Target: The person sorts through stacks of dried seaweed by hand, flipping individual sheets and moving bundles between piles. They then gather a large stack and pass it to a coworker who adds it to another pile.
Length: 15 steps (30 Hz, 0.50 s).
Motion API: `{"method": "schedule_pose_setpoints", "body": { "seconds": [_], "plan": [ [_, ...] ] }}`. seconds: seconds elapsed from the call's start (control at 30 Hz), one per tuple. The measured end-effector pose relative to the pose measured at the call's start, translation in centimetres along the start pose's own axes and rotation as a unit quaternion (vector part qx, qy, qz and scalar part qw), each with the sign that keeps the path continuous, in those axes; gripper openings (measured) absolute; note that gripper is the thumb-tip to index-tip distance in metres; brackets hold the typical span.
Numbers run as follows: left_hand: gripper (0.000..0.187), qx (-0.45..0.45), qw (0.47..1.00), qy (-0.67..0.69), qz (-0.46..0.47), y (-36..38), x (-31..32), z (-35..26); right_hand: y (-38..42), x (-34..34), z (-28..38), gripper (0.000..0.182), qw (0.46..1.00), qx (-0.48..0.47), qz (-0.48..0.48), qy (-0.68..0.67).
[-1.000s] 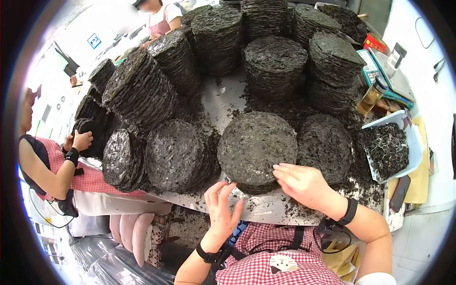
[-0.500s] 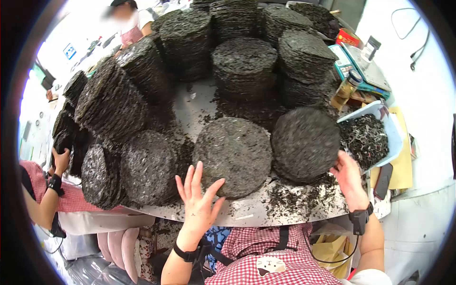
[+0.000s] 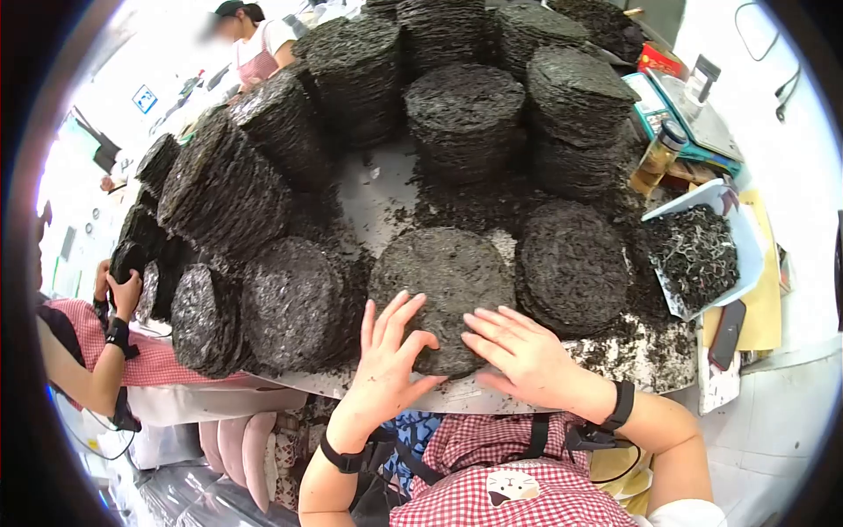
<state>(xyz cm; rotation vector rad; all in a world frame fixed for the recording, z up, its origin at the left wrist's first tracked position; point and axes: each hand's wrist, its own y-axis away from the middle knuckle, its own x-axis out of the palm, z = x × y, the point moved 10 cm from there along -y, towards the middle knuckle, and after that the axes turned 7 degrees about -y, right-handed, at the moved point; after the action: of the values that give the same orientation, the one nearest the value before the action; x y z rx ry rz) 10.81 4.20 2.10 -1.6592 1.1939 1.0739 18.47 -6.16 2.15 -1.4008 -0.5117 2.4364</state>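
Note:
In front of me lies a round, dark sheet of dried seaweed [image 3: 443, 263], rough and greenish black. My left hand [image 3: 386, 356] rests at its near left edge, open, with thumb and fingers apart. On the near right part of the sheet, the fingertips of my right hand [image 3: 518, 356] lie stretched out and slightly spread. Neither hand has anything gripped that I can see. Just right of the sheet sits a round seaweed stack [image 3: 575, 268]. To the left leans another seaweed stack [image 3: 294, 303], tilted so its face shows.
Tall seaweed stacks [image 3: 465, 123] ring the back of the metal table [image 3: 373, 189]. A blue bin [image 3: 751, 263] of scraps, a jar [image 3: 659, 158] and a scale [image 3: 702, 123] stand right. A co-worker's hands [image 3: 123, 290] hold seaweed at left; another person [image 3: 259, 44] is farther back.
My right hand has left the right-hand stack and moved left onto the middle sheet. My left hand stays at that sheet's near left edge. The whole view has shifted slightly.

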Motion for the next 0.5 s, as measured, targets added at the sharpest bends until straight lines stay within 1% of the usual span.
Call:
{"method": "schedule_pose_setpoints", "body": {
  "seconds": [0.1,0.13,0.2,0.23,0.27,0.33,0.37,0.4,0.47,0.5],
  "plan": [
    [0.049,0.005,1.0,0.009,0.014,0.5,0.4,0.7,-0.1,1.0,0.4,0.033,0.999,-0.032,0.0,0.027],
    [0.054,0.002,1.0,0.019,-0.007,0.5,0.1,0.7,-0.2,0.9,0.6,0.03,0.998,-0.04,-0.004,0.037],
    [0.062,-0.002,0.998,0.037,-0.05,0.8,-0.4,0.4,-0.4,0.1,-0.2,0.026,0.999,-0.006,-0.033,-0.019],
    [0.077,-0.003,0.995,0.038,-0.096,1.4,-1.0,0.6,-0.4,-0.4,-0.7,0.024,0.998,0.011,-0.048,-0.047],
    [0.085,0.0,0.99,0.027,-0.136,2.0,-1.4,0.9,-0.5,-1.2,-1.4,0.023,0.992,0.04,-0.074,-0.096],
    [0.095,0.002,0.977,0.041,-0.21,3.5,-1.9,1.8,-0.4,-2.7,-3.1,0.021,0.968,0.098,-0.124,-0.193],
    [0.099,0.0,0.967,0.074,-0.244,4.2,-1.5,2.6,-0.3,-3.4,-3.6,0.018,0.96,0.098,-0.153,-0.214],
    [0.098,-0.021,0.951,0.098,-0.291,5.0,-1.6,3.1,0.2,-3.4,-4.9,0.017,0.915,0.182,-0.167,-0.318],
    [0.09,-0.054,0.951,0.105,-0.287,5.3,-1.2,4.0,1.4,-4.3,-6.9,0.019,0.81,0.214,-0.295,-0.459],
    [0.084,-0.056,0.972,0.052,-0.221,4.5,-0.9,3.3,2.5,-5.0,-8.5,0.021,0.8,0.234,-0.325,-0.447]
  ]
}}
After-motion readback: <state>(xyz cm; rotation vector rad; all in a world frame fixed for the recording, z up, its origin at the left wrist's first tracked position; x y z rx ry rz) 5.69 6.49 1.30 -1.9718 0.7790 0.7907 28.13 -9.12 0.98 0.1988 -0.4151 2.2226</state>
